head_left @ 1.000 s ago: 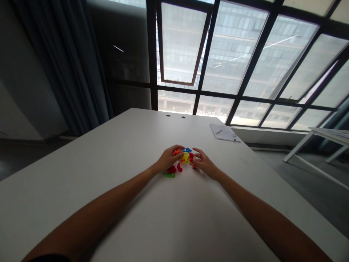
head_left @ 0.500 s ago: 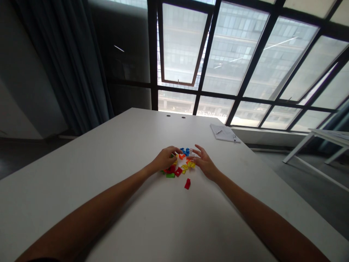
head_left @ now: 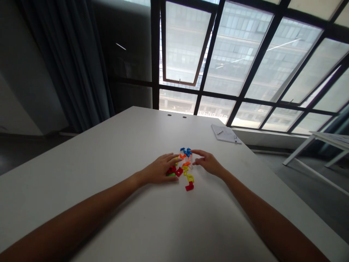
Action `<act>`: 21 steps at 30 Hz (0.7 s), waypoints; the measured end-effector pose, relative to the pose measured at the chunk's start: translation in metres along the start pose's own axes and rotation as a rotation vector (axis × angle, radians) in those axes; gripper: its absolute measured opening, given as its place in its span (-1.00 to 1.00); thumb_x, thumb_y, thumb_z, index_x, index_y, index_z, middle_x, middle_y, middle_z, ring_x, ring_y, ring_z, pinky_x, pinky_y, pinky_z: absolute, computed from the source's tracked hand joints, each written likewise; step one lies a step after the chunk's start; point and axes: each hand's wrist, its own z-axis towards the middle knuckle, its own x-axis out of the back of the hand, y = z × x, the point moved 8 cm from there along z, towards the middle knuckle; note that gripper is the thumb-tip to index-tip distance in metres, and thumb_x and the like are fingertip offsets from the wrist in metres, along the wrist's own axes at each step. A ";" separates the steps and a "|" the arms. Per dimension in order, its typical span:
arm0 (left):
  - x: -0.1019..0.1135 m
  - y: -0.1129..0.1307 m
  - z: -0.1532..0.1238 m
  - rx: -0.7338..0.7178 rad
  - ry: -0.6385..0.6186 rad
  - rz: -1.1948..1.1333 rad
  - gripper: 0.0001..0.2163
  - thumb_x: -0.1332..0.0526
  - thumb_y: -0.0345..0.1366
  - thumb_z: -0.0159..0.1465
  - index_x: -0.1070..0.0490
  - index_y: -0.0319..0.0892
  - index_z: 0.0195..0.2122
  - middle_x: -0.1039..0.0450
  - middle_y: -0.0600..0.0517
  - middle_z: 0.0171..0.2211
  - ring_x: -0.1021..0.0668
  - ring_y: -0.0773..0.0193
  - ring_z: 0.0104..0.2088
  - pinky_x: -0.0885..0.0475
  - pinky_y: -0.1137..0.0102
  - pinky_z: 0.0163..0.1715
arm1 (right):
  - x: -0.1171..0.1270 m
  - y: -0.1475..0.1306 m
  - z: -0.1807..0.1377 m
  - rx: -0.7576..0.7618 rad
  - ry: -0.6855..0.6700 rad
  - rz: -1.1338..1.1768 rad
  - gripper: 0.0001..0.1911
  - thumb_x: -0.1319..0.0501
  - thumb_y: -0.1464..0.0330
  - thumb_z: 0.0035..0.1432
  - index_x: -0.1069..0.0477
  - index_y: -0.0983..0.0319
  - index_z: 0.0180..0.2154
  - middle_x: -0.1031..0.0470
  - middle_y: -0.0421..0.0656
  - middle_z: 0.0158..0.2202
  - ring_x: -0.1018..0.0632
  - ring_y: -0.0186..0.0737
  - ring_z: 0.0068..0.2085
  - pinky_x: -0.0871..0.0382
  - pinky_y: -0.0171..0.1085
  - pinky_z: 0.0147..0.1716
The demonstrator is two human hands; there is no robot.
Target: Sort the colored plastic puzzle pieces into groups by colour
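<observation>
Several small coloured plastic pieces lie scattered on a white table [head_left: 109, 153]: blue ones [head_left: 186, 151] at the far end, orange [head_left: 186, 164] and yellow [head_left: 190, 178] in the middle, red [head_left: 189, 187] nearest me. My left hand [head_left: 159, 170] rests flat on the table with fingers stretched out, covering a red piece [head_left: 174, 170] and a green one. My right hand [head_left: 208, 162] hovers at the right of the pile, fingers spread, fingertips close to the blue and clear pieces.
A notepad with a pen [head_left: 225, 133] lies at the table's far right. Two cable holes [head_left: 176, 116] sit near the far edge. Large windows and a dark curtain stand behind. A second white table [head_left: 324, 140] is off to the right.
A compact block of pieces held between both hands one second ago has come apart and spread over the table. Both hands have opened; the left one now lies flatter.
</observation>
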 end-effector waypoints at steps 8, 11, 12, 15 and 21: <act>-0.022 -0.002 0.022 0.020 0.021 0.073 -0.32 -0.23 0.18 0.30 -0.25 -0.04 0.35 -0.42 -0.13 0.22 -0.47 -0.08 0.19 -0.35 0.11 0.18 | 0.013 0.034 0.056 -0.064 0.167 -0.430 -0.56 -0.31 0.34 0.20 -0.46 0.18 0.13 -0.54 -0.02 0.14 -0.64 -0.04 -0.01 -0.54 -0.08 0.01; -0.014 -0.004 0.038 0.024 0.048 0.104 -0.40 -0.26 0.14 0.30 -0.32 0.00 0.29 -0.54 -0.09 0.05 -0.54 -0.02 0.05 -0.38 0.13 0.10 | -0.009 0.046 0.078 -0.103 0.045 -0.533 -0.36 -0.44 0.27 0.09 -0.40 0.17 0.20 -0.58 0.00 0.08 -0.61 0.02 0.02 -0.47 -0.04 0.09; -0.012 -0.005 0.042 0.021 0.057 0.106 -0.39 -0.28 0.13 0.28 -0.32 0.02 0.29 -0.54 -0.08 0.05 -0.53 -0.02 0.06 -0.37 0.13 0.11 | -0.014 0.048 0.083 -0.114 0.019 -0.529 -0.34 -0.46 0.29 0.07 -0.40 0.16 0.20 -0.60 -0.02 0.03 -0.62 0.00 0.00 -0.47 -0.05 0.09; -0.011 -0.014 0.053 0.017 0.055 0.096 -0.19 -0.39 0.14 0.16 -0.18 0.01 0.38 -0.38 -0.13 0.25 -0.42 -0.09 0.23 -0.32 0.13 0.19 | -0.027 0.050 0.089 -0.144 -0.039 -0.433 -0.33 -0.43 0.43 0.04 -0.37 0.15 0.20 -0.63 -0.09 -0.08 -0.64 -0.09 -0.12 -0.52 -0.13 -0.02; -0.024 -0.042 0.060 0.170 -0.066 0.073 -0.17 -0.37 0.22 0.10 -0.28 -0.12 0.31 -0.52 -0.17 0.11 -0.57 -0.11 0.03 -0.47 0.18 -0.05 | -0.044 0.037 0.072 -0.169 -0.203 0.111 -0.34 -0.32 0.51 0.08 -0.29 0.15 0.22 -0.65 -0.16 -0.15 -0.65 -0.21 -0.25 -0.59 -0.21 -0.21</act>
